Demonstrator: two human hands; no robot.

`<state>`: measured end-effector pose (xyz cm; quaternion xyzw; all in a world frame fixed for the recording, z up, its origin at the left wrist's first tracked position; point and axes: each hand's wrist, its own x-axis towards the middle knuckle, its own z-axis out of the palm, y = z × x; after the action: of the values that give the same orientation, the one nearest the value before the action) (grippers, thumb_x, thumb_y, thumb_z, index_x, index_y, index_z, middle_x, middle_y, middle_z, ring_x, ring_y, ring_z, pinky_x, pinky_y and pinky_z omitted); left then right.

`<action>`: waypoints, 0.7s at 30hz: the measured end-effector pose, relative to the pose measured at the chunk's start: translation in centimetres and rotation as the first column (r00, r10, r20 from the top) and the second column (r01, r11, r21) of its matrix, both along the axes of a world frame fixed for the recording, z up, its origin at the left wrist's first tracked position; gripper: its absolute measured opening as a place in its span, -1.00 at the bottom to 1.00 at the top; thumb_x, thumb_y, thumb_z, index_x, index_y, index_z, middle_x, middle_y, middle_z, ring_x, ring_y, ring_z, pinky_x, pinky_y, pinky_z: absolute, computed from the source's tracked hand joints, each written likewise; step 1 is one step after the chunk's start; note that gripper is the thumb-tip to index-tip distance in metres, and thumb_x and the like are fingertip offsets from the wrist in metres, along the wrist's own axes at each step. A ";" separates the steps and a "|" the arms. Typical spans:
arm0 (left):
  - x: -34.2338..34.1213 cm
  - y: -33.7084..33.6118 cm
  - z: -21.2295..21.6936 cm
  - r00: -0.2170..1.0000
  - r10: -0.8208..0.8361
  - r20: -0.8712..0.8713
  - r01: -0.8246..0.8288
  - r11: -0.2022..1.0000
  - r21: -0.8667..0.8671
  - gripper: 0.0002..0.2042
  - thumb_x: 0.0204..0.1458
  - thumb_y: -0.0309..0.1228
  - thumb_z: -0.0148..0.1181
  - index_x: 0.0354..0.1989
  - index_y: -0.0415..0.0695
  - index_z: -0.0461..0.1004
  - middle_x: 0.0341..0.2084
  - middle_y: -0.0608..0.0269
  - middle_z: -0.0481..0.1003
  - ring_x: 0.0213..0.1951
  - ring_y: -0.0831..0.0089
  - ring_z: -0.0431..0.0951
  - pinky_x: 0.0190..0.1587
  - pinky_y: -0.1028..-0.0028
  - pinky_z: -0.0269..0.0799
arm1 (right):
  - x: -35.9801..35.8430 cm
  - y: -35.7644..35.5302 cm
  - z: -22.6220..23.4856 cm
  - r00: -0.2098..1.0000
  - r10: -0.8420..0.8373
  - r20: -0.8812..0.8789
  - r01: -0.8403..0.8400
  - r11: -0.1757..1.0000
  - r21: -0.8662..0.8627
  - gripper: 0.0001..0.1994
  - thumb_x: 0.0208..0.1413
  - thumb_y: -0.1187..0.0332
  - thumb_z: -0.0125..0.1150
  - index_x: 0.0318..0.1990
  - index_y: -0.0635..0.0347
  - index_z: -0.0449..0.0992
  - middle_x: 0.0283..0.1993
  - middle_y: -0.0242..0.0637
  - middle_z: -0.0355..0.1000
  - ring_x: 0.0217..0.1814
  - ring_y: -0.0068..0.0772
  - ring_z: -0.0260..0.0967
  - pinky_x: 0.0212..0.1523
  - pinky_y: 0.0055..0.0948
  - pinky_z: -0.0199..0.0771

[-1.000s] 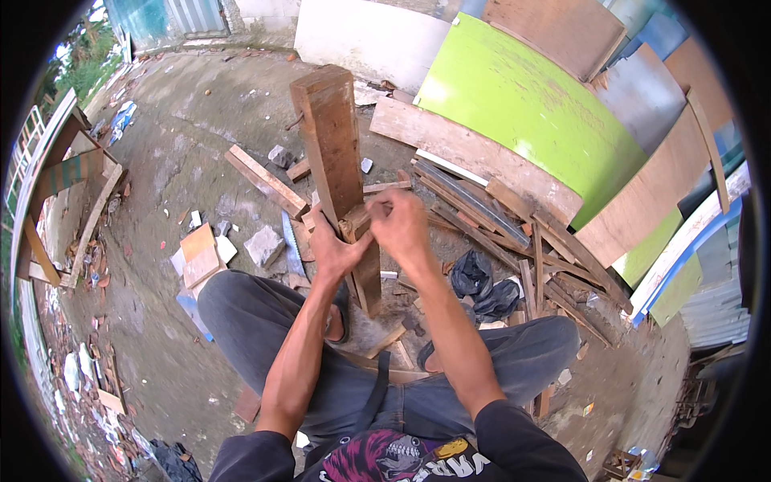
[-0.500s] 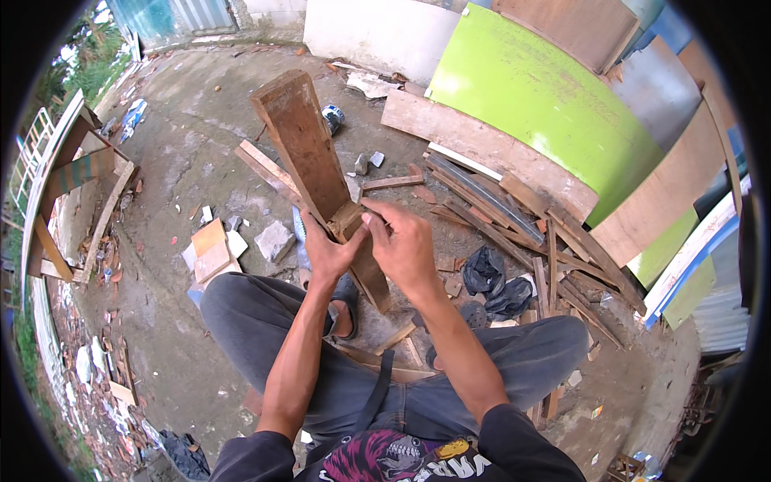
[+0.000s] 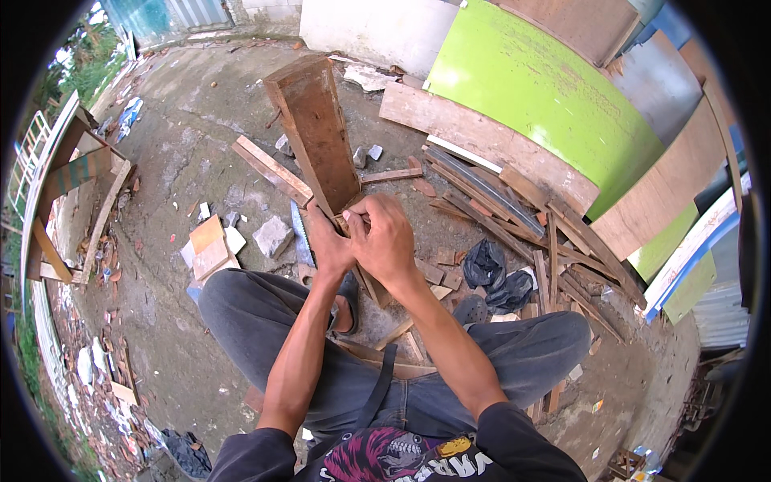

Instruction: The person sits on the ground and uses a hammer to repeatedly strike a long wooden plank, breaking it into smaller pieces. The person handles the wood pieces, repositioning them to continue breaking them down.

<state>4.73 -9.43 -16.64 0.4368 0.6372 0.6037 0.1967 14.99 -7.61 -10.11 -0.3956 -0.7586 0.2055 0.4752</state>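
A thick brown wooden post (image 3: 317, 132) stands tilted in front of me, its lower part running down between my legs. My left hand (image 3: 331, 247) is closed against the post's lower left side, thumb toward the right hand. My right hand (image 3: 381, 239) presses close beside it, index finger curled and thumb pinched in at the wood. Whatever lies between those fingertips is too small or hidden to make out. A nail-like spike (image 3: 273, 119) sticks out from the post's left edge. Just left of my left hand, a handsaw blade (image 3: 302, 237) shows.
A wooden batten (image 3: 273, 170) lies left of the post. Grey stones (image 3: 273, 237) and cut wood blocks (image 3: 213, 245) sit near my left knee. Right of me are a pile of wood strips (image 3: 498, 205), black plastic bags (image 3: 498, 277) and a leaning green panel (image 3: 538, 104).
The post has swung slightly right and stands more upright, now covering the can behind it. Both hands have drawn closer together and a little lower. More of the saw blade shows.
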 end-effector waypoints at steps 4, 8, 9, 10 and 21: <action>0.3 -0.3 0.8 0.995 -0.037 -0.088 0.040 0.999 0.024 -0.45 0.05 -0.21 0.31 0.04 -0.23 0.16 -0.22 0.04 0.46 -0.19 0.31 0.51 -0.11 0.31 0.44 | 0.2 0.9 -0.1 1.000 0.026 -0.001 -0.026 0.997 -0.075 -0.91 0.02 0.45 0.24 -0.39 0.24 0.45 -0.40 -0.11 0.42 -0.28 -0.02 0.38 -0.19 -0.12 0.37; -0.4 -1.1 0.3 0.987 -0.046 -0.157 0.054 0.997 0.051 -0.31 -0.13 -0.22 0.45 0.07 -0.27 0.17 -0.15 0.00 0.44 -0.12 0.23 0.51 -0.04 0.30 0.41 | 3.0 5.5 -2.0 0.970 -0.223 0.094 0.236 0.957 -0.170 -0.92 0.05 0.44 0.22 -0.41 0.25 0.48 -0.34 -0.04 0.48 -0.27 -0.05 0.45 -0.19 -0.13 0.39; -0.2 -1.3 -0.2 0.985 -0.042 -0.167 0.054 0.996 0.072 -0.27 -0.18 -0.22 0.48 0.08 -0.29 0.18 -0.12 -0.02 0.43 -0.09 0.19 0.51 -0.02 0.29 0.40 | 5.4 8.1 -2.8 0.917 -0.370 0.147 0.390 0.910 -0.143 -0.91 0.06 0.44 0.21 -0.41 0.26 0.50 -0.34 -0.03 0.50 -0.29 -0.06 0.48 -0.22 -0.14 0.41; 0.1 -2.0 -0.3 0.986 -0.064 -0.156 0.074 0.995 0.061 -0.26 -0.20 -0.21 0.49 0.08 -0.29 0.18 -0.12 -0.02 0.41 -0.08 0.19 0.49 -0.01 0.29 0.39 | 7.4 9.2 -2.9 0.904 -0.376 0.203 0.416 0.881 -0.226 -0.89 0.07 0.42 0.22 -0.43 0.25 0.50 -0.37 -0.04 0.51 -0.33 -0.06 0.48 -0.26 -0.15 0.41; 0.0 -0.4 -0.8 0.991 -0.005 -0.132 0.009 0.999 0.031 -0.33 -0.14 -0.22 0.44 0.05 -0.27 0.18 -0.16 0.03 0.39 -0.09 0.23 0.47 -0.03 0.29 0.39 | 2.4 0.1 1.7 0.999 0.037 0.004 -0.037 0.997 -0.068 -0.83 0.02 0.38 0.33 -0.45 0.24 0.47 -0.40 -0.14 0.46 -0.31 -0.08 0.42 -0.24 -0.18 0.42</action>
<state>4.71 -9.81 -17.42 0.4810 0.6376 0.5829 0.1493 17.35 -7.49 -8.45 -0.3980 -0.7595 0.2388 0.4558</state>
